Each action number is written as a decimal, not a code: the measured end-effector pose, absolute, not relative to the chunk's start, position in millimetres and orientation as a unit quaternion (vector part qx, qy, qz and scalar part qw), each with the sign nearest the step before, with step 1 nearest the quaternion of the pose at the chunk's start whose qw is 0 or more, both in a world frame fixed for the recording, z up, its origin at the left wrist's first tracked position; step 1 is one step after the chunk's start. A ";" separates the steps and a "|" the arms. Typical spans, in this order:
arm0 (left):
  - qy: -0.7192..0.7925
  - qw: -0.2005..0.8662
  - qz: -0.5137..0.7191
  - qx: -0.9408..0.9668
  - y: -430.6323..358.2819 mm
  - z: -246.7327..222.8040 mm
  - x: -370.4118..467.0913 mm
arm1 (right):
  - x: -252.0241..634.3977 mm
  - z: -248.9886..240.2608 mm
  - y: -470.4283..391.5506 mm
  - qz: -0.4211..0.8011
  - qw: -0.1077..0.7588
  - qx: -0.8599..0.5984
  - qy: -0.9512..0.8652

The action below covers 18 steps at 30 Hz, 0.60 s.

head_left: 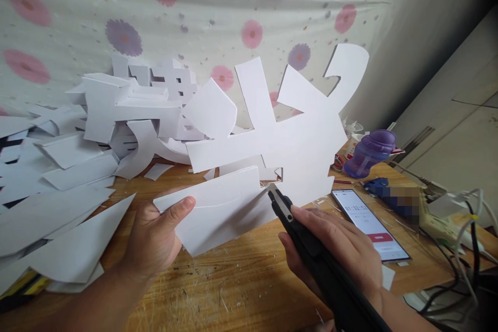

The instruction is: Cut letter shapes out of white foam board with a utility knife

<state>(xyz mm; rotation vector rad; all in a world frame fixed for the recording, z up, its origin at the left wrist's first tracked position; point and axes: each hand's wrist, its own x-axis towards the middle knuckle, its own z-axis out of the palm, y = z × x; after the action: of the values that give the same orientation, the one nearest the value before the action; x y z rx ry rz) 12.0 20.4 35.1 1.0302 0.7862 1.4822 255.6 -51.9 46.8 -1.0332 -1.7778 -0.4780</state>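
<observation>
left hand [155,241] pinches white cutout [301,148], right hand [336,244] grips knife [317,259]
its tip is by an inside edge; worktop [218,285] shows below.

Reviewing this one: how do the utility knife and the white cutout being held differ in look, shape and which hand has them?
The utility knife is mostly black, while the white cutout is plain white. The utility knife is long and narrow; the white cutout is broad and flat, with several projecting arms. The right hand holds the utility knife, the left hand the white cutout. Both are hand-held.
</observation>
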 end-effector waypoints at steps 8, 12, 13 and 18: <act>0.340 0.540 0.635 0.435 21.2 35.4 15.7 | 247.4 57.3 -52.1 -0.172 0.499 -0.412 -0.742; 0.347 0.543 0.626 0.439 21.1 36.4 14.9 | 248.5 57.9 -50.6 -0.135 0.535 -0.441 -0.708; 0.351 0.549 0.620 0.437 21.0 36.3 14.4 | 249.3 57.5 -51.2 -0.120 0.536 -0.461 -0.697; 0.348 0.551 0.630 0.423 22.0 35.1 13.8 | 251.0 56.1 -57.9 -0.067 0.516 -0.557 -0.647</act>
<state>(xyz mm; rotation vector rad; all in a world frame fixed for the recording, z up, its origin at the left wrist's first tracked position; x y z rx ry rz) 13.8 22.0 35.1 1.0001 0.8244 1.4907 251.0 -57.9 56.1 -1.3379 -1.5532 -0.1613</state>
